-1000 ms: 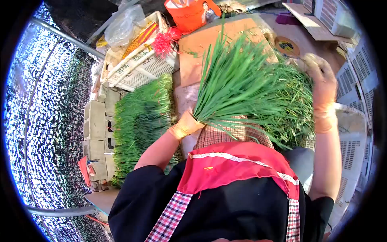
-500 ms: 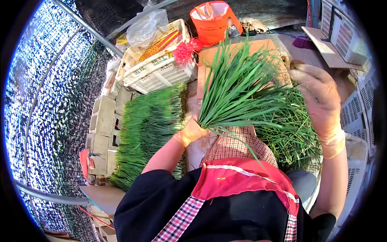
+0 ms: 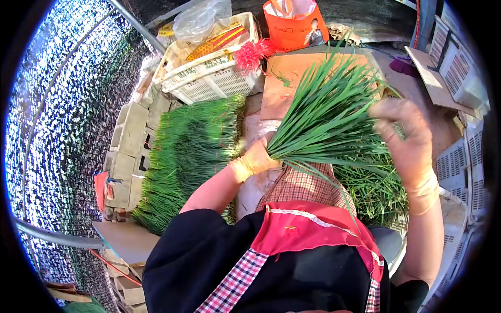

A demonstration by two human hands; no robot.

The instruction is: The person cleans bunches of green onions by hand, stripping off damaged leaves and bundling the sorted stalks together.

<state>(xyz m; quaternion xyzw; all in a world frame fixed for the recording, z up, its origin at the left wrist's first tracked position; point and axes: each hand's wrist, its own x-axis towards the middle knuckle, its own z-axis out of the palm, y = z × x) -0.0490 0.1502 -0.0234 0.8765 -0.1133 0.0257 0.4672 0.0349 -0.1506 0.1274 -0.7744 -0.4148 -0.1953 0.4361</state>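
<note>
My left hand [image 3: 259, 157], in a thin pale glove, is closed round the base of a loose bunch of garlic chives [image 3: 329, 115]. Its long green leaves fan out up and to the right. Beside the leaf tips, my right hand [image 3: 409, 138], also gloved, is raised with bent fingers smeared by motion; whether they pinch a leaf I cannot make out. Below it lies a heap of loose garlic chives [image 3: 373, 190]. To my left, tied bundles of garlic chives [image 3: 193, 146] are stacked in rows. A checked apron [image 3: 302, 188] covers my lap.
A white plastic crate [image 3: 214, 83] holds bags, and red ties [image 3: 254, 55] hang at its corner. Behind the bunch lies a brown board [image 3: 284, 78], with an orange bag [image 3: 296, 28] beyond. Concrete blocks [image 3: 130, 135] line the left; more crates [image 3: 454, 169] stand at right.
The view has shifted slightly. My right hand has moved down and left, closer to the leaf tips. My left hand keeps its hold on the bunch.
</note>
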